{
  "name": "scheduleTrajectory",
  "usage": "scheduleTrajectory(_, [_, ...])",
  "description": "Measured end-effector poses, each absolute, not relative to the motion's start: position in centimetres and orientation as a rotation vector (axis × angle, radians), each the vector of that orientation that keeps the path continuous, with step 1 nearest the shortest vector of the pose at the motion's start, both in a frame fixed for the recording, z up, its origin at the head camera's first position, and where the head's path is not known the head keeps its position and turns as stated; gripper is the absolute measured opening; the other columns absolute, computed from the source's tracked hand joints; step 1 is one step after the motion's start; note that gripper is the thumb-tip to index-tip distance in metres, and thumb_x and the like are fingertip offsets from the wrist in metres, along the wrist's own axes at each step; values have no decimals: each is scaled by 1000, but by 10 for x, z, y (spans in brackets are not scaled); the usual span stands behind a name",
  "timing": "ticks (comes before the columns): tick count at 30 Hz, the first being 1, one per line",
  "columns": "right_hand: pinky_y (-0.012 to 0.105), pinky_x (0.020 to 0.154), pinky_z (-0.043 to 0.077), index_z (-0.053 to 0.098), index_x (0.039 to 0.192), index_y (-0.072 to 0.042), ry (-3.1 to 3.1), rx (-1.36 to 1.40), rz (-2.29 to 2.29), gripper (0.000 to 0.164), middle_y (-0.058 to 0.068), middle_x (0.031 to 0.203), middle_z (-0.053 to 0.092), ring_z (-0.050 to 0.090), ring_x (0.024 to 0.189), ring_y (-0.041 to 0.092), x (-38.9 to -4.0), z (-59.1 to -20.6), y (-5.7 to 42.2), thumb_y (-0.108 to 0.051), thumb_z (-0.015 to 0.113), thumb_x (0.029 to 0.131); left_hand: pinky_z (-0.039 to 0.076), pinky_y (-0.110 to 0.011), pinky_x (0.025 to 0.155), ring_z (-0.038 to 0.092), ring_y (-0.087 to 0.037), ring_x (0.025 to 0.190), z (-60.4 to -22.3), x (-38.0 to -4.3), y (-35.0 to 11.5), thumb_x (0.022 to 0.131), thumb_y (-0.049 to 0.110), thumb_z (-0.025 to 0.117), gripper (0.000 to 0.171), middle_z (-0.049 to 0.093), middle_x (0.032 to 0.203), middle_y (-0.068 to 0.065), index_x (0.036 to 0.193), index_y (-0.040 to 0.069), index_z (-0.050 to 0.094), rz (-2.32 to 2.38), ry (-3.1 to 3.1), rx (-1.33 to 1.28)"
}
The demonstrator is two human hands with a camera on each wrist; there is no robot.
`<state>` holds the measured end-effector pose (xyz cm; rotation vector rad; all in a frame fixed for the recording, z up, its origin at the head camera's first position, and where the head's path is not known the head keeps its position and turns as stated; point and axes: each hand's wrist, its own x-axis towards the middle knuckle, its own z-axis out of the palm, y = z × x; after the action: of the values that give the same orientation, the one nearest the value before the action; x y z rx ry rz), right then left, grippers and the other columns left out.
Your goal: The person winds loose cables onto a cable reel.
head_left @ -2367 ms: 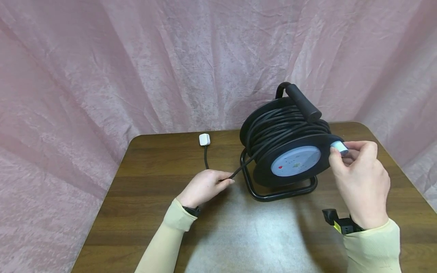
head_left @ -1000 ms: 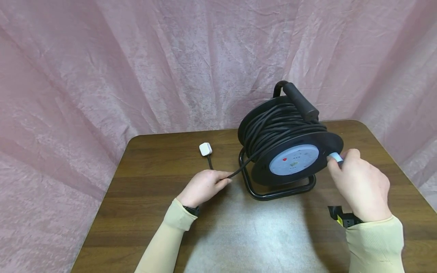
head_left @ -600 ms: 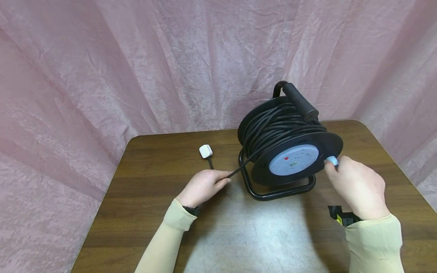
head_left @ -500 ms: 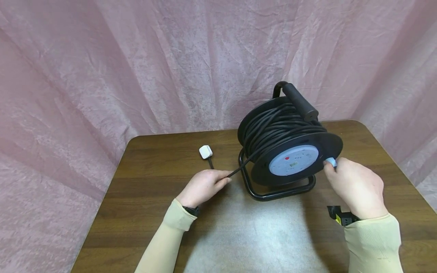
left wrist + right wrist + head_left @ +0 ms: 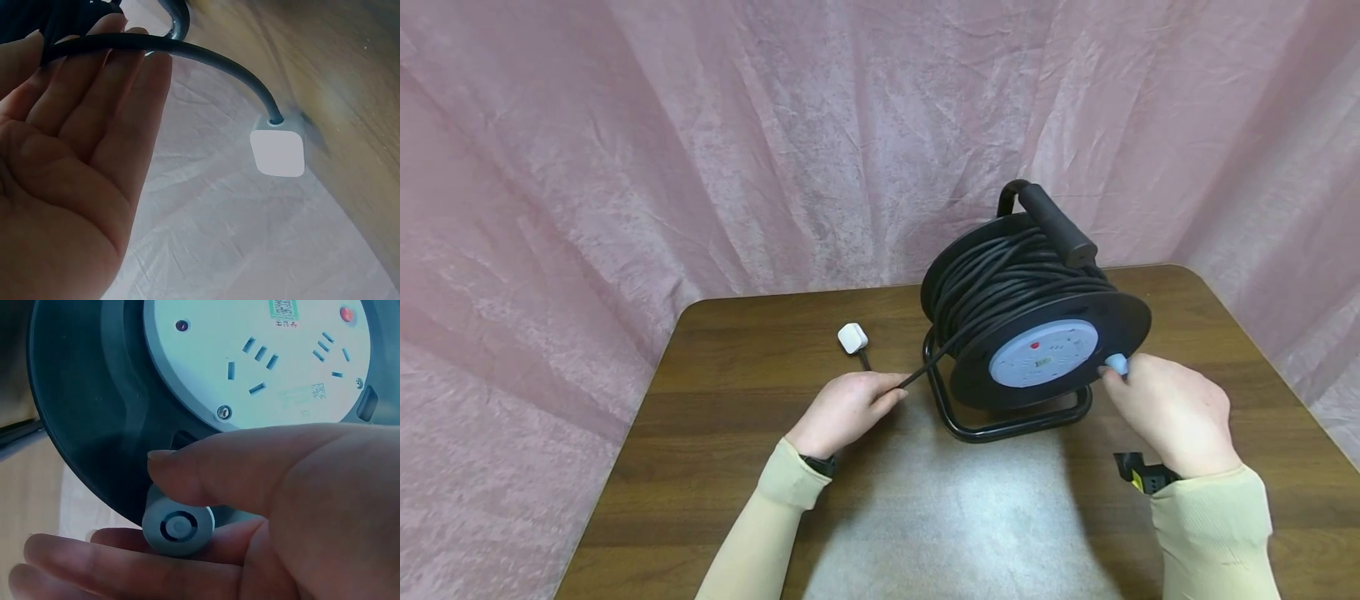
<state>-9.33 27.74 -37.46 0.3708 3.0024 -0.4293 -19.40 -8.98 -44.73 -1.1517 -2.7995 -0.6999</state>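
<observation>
A black cable reel (image 5: 1127, 321) stands on the table at centre right, wound with several turns of black cable (image 5: 1011, 267). My left hand (image 5: 850, 408) pinches the free stretch of cable between thumb and fingers, just left of the reel. From that hand the cable curves on to a white plug (image 5: 278, 153), which in the head view lies just beyond the hand. On the reel's near disc, my right hand (image 5: 1176, 408) grips the light-blue crank knob (image 5: 179, 528), thumb over it and fingers beneath. The disc's pale socket panel (image 5: 1045, 354) has a red button.
The reel's black tube stand (image 5: 1007, 433) rests on the wooden table (image 5: 715, 467), and its carrying handle (image 5: 1060, 225) rises on top. A pink curtain (image 5: 775, 150) hangs right behind the table's far edge.
My right hand has swung the knob down and to the left, turning the disc clockwise. The white plug has come nearer to my left hand, which has hardly moved.
</observation>
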Motion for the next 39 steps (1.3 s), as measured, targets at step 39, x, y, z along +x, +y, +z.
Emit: scheduleTrajectory(39, [38,44,38,52,55,-16,2886,103,-403,46,0,51,48,50,48,20,-103,-400,252,-34,48,97,48,-28,64,52,-5,67,-447,-194,-91,97,25,65,9,59,81,19,101,21,72,-618,-2776,-1128])
